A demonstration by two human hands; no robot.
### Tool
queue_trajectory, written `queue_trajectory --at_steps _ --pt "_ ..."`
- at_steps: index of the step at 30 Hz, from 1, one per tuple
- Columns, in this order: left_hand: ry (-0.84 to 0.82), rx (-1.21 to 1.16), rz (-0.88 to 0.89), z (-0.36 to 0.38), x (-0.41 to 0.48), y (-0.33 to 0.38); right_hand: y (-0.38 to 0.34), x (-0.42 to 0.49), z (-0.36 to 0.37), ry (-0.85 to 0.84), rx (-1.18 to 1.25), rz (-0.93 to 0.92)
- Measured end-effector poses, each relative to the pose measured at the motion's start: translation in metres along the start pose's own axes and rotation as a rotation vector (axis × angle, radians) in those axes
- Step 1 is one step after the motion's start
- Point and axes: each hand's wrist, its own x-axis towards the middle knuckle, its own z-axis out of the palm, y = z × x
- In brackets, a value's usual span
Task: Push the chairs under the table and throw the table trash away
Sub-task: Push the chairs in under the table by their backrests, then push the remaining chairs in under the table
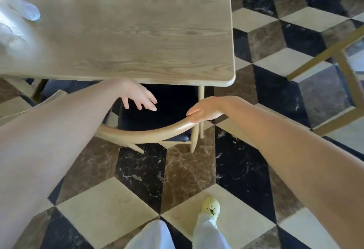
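the right hand (204,112) is gripping the chair (149,134) backrest to steer it under the table (137,32), while the left hand (139,97) is hovering open.

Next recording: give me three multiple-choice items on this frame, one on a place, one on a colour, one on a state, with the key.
1. Where is the white trash?
A. far left of the table
B. on the floor
C. on the chair seat

2. What colour is the chair seat?
A. red
B. dark
C. white

3. What is the left hand doing?
A. gripping the chair back
B. holding trash
C. open, off the chair

Key: 1 A, it lies by the tabletop's left edge; 2 B, the cushion under the table edge looks near-black; 3 C, fingers spread in the air, while only the right hand rests on the chair back.
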Motion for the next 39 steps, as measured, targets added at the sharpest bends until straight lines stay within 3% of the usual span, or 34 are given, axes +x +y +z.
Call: queue_trajectory --at_steps 7,23,33,39 --pt "-0.026 0.046 -0.041 -0.036 0.003 0.079 0.057 -0.056 -0.076 -0.050 -0.022 0.086" --pt "0.127 0.044 0.022 -0.239 0.085 0.223 0.259 -0.075 -0.283 0.029 -0.035 0.280" --pt "0.140 0.024 0.072 -0.363 0.167 0.318 0.405 -0.024 -0.392 0.055 -0.107 0.216" --pt "0.262 -0.127 0.004 -0.423 0.221 0.369 0.488 0.001 -0.469 0.040 -0.181 0.140"
